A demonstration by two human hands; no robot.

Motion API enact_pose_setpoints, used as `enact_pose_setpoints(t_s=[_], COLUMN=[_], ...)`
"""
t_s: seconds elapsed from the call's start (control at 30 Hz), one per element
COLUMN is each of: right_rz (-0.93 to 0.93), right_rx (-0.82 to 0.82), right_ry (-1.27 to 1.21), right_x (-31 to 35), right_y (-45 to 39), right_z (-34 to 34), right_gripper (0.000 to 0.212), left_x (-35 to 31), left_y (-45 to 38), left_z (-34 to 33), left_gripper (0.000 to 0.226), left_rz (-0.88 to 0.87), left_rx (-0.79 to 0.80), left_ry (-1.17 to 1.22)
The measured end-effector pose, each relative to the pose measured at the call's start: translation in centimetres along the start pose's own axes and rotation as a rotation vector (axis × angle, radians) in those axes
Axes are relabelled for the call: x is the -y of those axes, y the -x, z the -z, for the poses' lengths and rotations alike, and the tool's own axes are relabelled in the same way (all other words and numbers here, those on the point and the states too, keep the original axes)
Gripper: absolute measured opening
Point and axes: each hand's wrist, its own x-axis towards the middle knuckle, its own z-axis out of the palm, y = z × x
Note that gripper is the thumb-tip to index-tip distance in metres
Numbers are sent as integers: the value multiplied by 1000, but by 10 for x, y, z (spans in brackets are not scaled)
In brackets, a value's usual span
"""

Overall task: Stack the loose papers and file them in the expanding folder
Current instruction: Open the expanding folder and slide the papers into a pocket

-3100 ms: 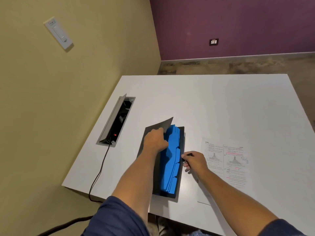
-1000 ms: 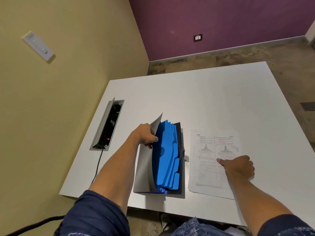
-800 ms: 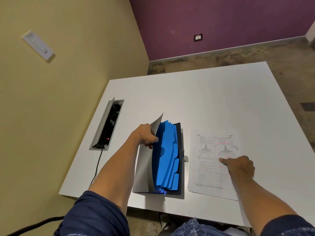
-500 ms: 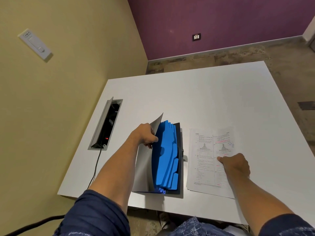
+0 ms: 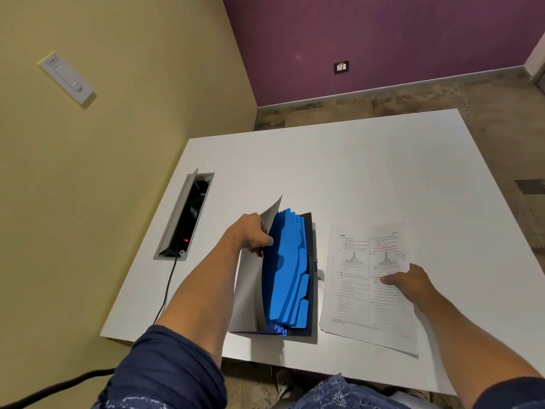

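Blue folder [image 5: 287, 270] dividers gaped, left hand [image 5: 249, 235] gripping the cover; right hand [image 5: 408, 283] lay flat, ungripping, on papers [image 5: 355, 278], which might fan out if slid.

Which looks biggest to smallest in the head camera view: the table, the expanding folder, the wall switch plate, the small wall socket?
1. table
2. expanding folder
3. wall switch plate
4. wall socket
The socket is farther away, so its true size against the plate is unsure.
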Motion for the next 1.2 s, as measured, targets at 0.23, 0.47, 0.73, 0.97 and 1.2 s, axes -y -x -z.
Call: enact_pose_setpoints(t_s=[0.23,0.47,0.73,0.97,1.2], right_rz=[113,171,306,329,377], right_rx=[43,15,214,229,198], right_ry=[-107,-348,-555,-477,-167], right_x=[9,29,61,84,86], right_y=[-5,-9,8,29,43], right_z=[-5,12,-12,-68,-99], right_gripper=[56,57,57,54,49], left_x=[-3,-6,-8,-9,-8], left_y=[2,3,0,1,-1], left_z=[3,6,9,10,7], left_gripper=[13,13,16,26,16], left_rz=[1,-4,-6,-5,-26], left_rx=[12,20,18,19,-48], left_ry=[-19,-30,-16,26,5])
